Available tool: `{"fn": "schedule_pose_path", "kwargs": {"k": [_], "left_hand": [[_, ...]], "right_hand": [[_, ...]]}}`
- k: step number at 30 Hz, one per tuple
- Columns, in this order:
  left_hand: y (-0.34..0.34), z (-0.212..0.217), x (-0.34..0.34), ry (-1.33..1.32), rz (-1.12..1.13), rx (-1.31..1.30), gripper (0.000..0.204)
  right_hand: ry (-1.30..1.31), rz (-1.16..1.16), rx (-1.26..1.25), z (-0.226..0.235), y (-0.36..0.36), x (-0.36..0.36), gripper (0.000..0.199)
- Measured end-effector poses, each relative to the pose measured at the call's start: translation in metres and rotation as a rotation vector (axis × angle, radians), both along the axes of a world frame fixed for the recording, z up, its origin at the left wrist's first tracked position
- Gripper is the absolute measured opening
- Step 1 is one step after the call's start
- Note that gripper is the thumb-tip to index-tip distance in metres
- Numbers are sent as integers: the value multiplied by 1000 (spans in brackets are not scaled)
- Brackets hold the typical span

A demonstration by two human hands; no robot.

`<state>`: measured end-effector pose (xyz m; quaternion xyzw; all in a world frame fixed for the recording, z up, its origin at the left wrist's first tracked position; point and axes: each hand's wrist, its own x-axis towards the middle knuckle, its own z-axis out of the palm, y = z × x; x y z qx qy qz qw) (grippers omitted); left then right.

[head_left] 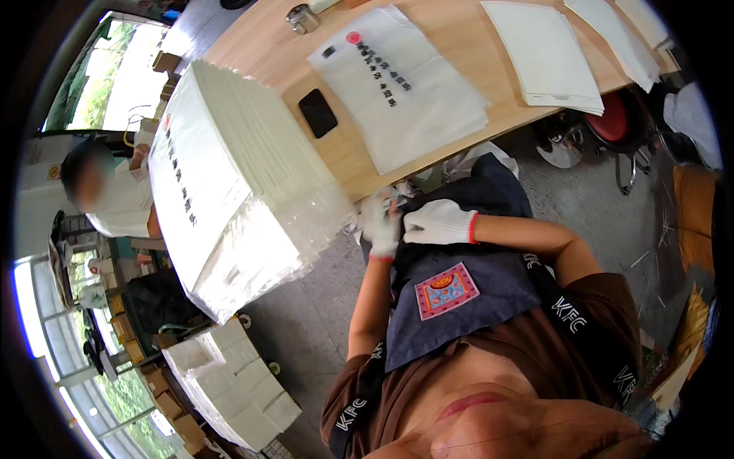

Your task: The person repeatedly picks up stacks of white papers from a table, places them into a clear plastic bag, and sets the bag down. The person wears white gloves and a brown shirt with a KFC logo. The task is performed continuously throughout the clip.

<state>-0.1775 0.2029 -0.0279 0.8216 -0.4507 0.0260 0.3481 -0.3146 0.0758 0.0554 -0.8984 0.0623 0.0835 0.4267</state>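
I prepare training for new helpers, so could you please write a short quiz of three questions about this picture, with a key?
1. What do the left hand and the right hand wear?
2. True or false: the black phone lies on the wooden table between the wrapped white stack and the translucent plastic pile.
3. Which lies to the picture's right of that pile? A) the phone B) the white sheets C) the metal tin

Key: 1. White gloves with red cuff edges. 2. True. 3. B.

Wrapping [243, 249] looks glossy plastic; gloves [441, 222], matt cloth; tabletop [267, 50], smooth wood.
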Motion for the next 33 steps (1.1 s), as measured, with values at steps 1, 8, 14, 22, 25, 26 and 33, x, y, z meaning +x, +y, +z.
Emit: {"fn": "schedule_pose_path", "kwargs": {"k": [1,8,14,22,25,26,33], "left_hand": [[-33,-11,0,-232,-57,-136,27],[-164,33,49,-68,-57,433,12],[-169,36,73,258,-114,234,20],[-171,62,60,341,-200,509,20],[-172,64,55,138,-169,336,16],[-170,55,59,14,-226,419,17],[-170,44,80,628,-265,238,25]], "right_hand": [[1,-39,25,-4,-6,-13,32],[73,-287,95,4,-35,-53,30],[18,-596,698,-2,-94,-27,30],[-6,-651,844,-22,-104,-13,29],[-7,-691,868,-40,-108,-11,29],[-5,-695,867,-41,-109,-8,29],[-29,-700,991,-36,-107,-12,29]]}}
